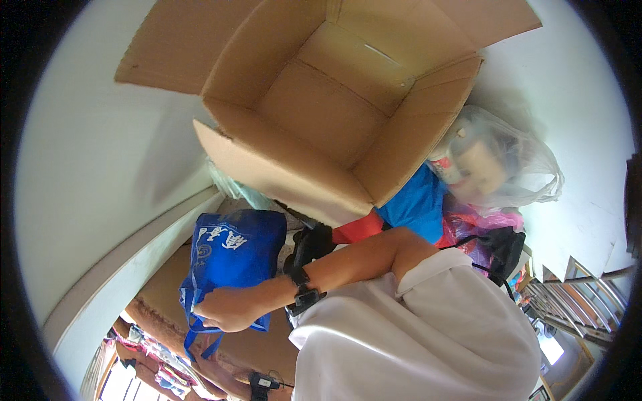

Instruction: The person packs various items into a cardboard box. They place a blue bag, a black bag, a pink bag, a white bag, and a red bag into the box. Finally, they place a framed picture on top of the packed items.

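Note:
My right hand (pixel 228 308) reaches across from a white sleeve, its fingers curled around the top of a blue fabric bag (pixel 230 265) by the handles. White writing marks the bag's side. My left hand (pixel 218 373) is low in the view, close to the hanging blue handle (pixel 213 349); its fingers are too unclear to show a grip. Dark bands with small devices are on both wrists. Beyond the blue bag stands a large cardboard box (pixel 326 110) with its flaps spread. A thin white strip (pixel 381 54) shows inside it.
Right of the box, a translucent plastic bag (pixel 494 160) with items in it sits above a blue-and-red bag (pixel 414 203). Pink plastic (pixel 466 223) and a black bag (pixel 506 255) are beside them. White walls flank the box. Metal railings (pixel 582 303) are far right; colourful cloths (pixel 173 378) lie lower left.

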The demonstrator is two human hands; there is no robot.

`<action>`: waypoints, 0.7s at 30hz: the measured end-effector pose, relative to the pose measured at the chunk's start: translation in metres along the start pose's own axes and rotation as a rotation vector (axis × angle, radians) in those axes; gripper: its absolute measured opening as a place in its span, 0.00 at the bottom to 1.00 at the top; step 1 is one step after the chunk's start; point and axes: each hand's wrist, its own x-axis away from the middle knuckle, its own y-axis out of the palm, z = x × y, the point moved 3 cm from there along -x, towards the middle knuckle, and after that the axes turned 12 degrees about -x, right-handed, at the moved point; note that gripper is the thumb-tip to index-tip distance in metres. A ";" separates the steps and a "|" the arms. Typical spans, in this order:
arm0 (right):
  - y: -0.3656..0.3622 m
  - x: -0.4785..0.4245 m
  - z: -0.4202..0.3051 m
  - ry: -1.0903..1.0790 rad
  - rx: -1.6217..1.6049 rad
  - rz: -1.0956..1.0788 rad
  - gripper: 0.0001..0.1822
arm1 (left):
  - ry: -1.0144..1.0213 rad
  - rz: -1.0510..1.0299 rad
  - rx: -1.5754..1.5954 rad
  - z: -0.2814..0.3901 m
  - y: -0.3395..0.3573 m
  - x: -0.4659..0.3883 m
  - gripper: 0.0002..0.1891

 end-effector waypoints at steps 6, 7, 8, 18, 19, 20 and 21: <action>0.036 -0.013 -0.015 -0.013 0.294 0.104 0.11 | 0.309 -0.075 -0.121 -0.008 0.010 0.002 0.19; 0.042 -0.015 -0.017 0.022 0.315 0.122 0.11 | 0.447 -0.091 -0.203 -0.010 0.017 0.002 0.20; 0.062 -0.020 -0.003 -0.041 0.360 0.282 0.11 | 0.596 -0.088 -0.290 -0.012 0.023 0.006 0.20; 0.097 -0.039 0.047 0.166 0.224 0.289 0.13 | 0.347 -0.890 0.325 -0.035 0.066 0.001 0.18; 0.100 -0.035 0.054 0.174 0.244 0.313 0.14 | 0.284 -0.693 0.399 -0.039 0.065 0.000 0.19; 0.103 -0.036 0.061 0.226 0.261 0.339 0.12 | 0.235 -0.495 0.464 -0.042 0.064 -0.002 0.19; 0.105 -0.033 0.058 0.245 0.263 0.404 0.13 | 0.266 -0.603 0.540 -0.040 0.069 -0.013 0.20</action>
